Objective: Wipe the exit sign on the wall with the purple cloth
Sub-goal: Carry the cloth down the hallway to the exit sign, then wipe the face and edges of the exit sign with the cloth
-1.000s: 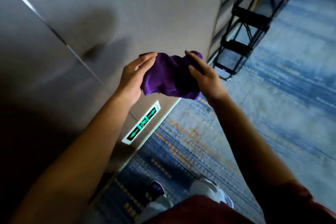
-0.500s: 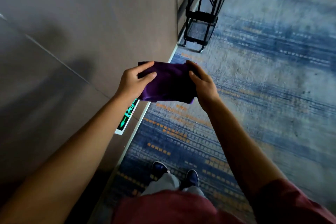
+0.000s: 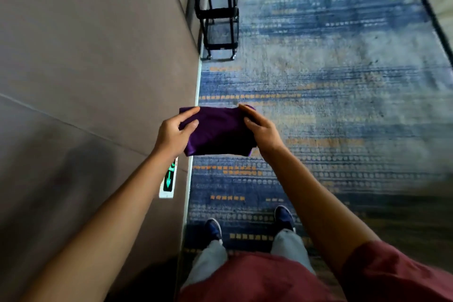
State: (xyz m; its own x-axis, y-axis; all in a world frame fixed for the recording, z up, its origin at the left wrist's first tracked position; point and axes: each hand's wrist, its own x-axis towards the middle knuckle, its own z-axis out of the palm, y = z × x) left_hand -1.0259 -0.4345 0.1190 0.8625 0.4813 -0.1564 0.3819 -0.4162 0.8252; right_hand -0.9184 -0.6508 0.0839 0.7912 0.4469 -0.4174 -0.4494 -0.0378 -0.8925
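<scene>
Below the left hand [image 3: 172,136], low on the wall, sits the green-lit rectangular exit sign [image 3: 169,180], long axis upright. Both hands' grips pinch the folded purple cloth [image 3: 217,131]; the right hand [image 3: 262,130] is farther off.

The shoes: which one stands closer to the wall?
The left shoe. It stands right beside the wall base, while the right shoe stands farther out on the carpet.
</scene>
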